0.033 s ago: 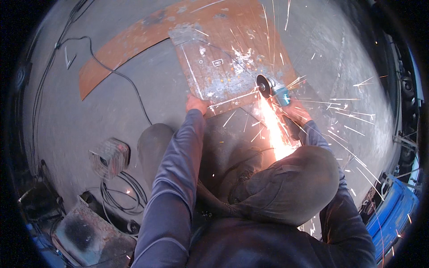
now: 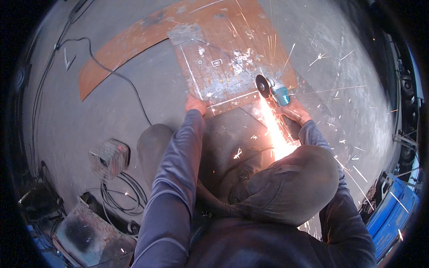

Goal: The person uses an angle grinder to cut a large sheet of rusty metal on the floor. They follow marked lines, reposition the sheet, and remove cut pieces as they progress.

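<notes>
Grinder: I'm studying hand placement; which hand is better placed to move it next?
Likely the right hand: it holds the grinder, while the left hand touches the near-left corner of the sheet.

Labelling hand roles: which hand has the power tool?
The right hand: it grips the teal angle grinder, while the left hand is at the near left corner of the brown sheet.

Teal angle grinder [image 2: 280, 95], dark disc [image 2: 262, 86] sparking at rust-brown metal sheet [image 2: 219, 76], scuffed, white-lined, lying flat
</notes>
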{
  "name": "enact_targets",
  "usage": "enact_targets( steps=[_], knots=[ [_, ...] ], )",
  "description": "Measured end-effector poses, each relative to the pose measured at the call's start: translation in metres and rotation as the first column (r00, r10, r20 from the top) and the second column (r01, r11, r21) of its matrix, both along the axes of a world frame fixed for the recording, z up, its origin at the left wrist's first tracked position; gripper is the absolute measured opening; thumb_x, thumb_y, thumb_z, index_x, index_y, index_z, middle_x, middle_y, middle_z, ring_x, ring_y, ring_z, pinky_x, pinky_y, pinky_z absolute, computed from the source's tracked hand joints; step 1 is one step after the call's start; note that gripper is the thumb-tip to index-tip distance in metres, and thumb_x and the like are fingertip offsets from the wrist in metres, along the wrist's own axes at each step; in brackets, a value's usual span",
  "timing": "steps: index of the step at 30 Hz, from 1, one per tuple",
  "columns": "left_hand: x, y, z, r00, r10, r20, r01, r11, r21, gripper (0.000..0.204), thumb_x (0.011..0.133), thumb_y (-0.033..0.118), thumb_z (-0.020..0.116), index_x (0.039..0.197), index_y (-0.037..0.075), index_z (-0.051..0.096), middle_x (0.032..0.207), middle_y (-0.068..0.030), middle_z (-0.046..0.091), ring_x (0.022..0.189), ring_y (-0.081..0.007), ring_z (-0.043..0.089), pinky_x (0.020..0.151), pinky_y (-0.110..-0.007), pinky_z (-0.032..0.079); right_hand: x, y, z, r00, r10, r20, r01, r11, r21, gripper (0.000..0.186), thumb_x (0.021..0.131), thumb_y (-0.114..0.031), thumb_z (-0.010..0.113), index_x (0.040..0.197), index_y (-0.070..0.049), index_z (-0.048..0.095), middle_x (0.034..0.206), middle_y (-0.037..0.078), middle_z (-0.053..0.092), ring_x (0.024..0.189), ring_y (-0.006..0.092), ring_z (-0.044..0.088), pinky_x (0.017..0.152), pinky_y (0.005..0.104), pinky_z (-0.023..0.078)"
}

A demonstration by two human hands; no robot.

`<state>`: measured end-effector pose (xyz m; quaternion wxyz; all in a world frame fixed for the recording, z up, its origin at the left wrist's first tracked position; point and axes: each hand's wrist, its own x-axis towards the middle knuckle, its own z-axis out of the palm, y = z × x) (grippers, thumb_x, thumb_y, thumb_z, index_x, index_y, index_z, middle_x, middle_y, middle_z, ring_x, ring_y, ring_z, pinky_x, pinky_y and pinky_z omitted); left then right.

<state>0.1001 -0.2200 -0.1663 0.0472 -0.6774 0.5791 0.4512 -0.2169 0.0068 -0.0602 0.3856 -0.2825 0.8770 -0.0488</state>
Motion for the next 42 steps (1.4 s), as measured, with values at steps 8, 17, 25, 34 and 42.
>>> enact_targets(
  steps=[8, 17, 25, 34, 42],
  knots=[
    [0.006, -0.01, -0.011, 0.999, -0.027, 0.018, 0.027, 0.999, -0.021, 0.095, 0.065, 0.032, 0.1, 0.136, -0.006, 0.05, 0.13, -0.0285, 0.067, 0.124, -0.0415, 0.065, 0.108, -0.044, 0.051, 0.008, -0.018, 0.01, 1.0, -0.024, 0.014, 0.024, 0.999, 0.029, 0.081, 0.066, -0.041, 0.086, 0.129, 0.004, 0.063, 0.123, 0.026, 0.071, 0.113, 0.0393, 0.07, 0.097, 0.045, 0.054],
    [0.006, -0.012, -0.018, 0.996, -0.075, 0.049, 0.076, 0.997, -0.03, 0.095, 0.066, 0.035, 0.099, 0.134, -0.008, 0.047, 0.13, -0.0296, 0.067, 0.125, -0.0408, 0.064, 0.108, -0.043, 0.051, 0.007, -0.026, 0.006, 0.997, -0.019, -0.08, 0.028, 0.994, 0.102, 0.084, 0.064, -0.039, 0.088, 0.132, 0.003, 0.062, 0.126, 0.025, 0.071, 0.117, 0.0382, 0.069, 0.1, 0.0446, 0.054],
    [0.006, -0.01, -0.018, 0.998, -0.049, 0.031, 0.051, 0.997, -0.052, 0.096, 0.067, 0.033, 0.098, 0.139, -0.006, 0.048, 0.131, -0.0289, 0.066, 0.125, -0.0403, 0.064, 0.107, -0.043, 0.051, 0.011, -0.035, 0.013, 0.997, -0.033, -0.073, 0.037, 0.998, 0.059, 0.087, 0.066, -0.036, 0.088, 0.133, 0.009, 0.057, 0.126, 0.029, 0.069, 0.119, 0.0389, 0.068, 0.101, 0.0446, 0.054],
    [0.005, -0.007, -0.008, 0.999, -0.027, 0.024, 0.028, 0.998, -0.049, 0.093, 0.067, 0.038, 0.097, 0.136, -0.007, 0.054, 0.13, -0.0278, 0.068, 0.123, -0.0406, 0.066, 0.105, -0.044, 0.051, 0.006, -0.031, 0.006, 0.998, -0.045, -0.054, 0.047, 0.998, 0.048, 0.086, 0.064, -0.038, 0.086, 0.133, 0.005, 0.058, 0.127, 0.028, 0.068, 0.117, 0.0382, 0.068, 0.099, 0.0444, 0.054],
    [0.005, -0.007, -0.009, 0.997, -0.039, 0.061, 0.043, 0.996, -0.075, 0.092, 0.066, 0.039, 0.098, 0.133, -0.008, 0.056, 0.129, -0.0275, 0.068, 0.121, -0.0408, 0.067, 0.103, -0.044, 0.053, 0.003, -0.022, -0.003, 0.999, -0.032, 0.001, 0.032, 0.998, -0.054, 0.089, 0.062, -0.042, 0.087, 0.132, 0.006, 0.061, 0.128, 0.027, 0.069, 0.118, 0.0381, 0.068, 0.1, 0.0442, 0.053]
  ],
)
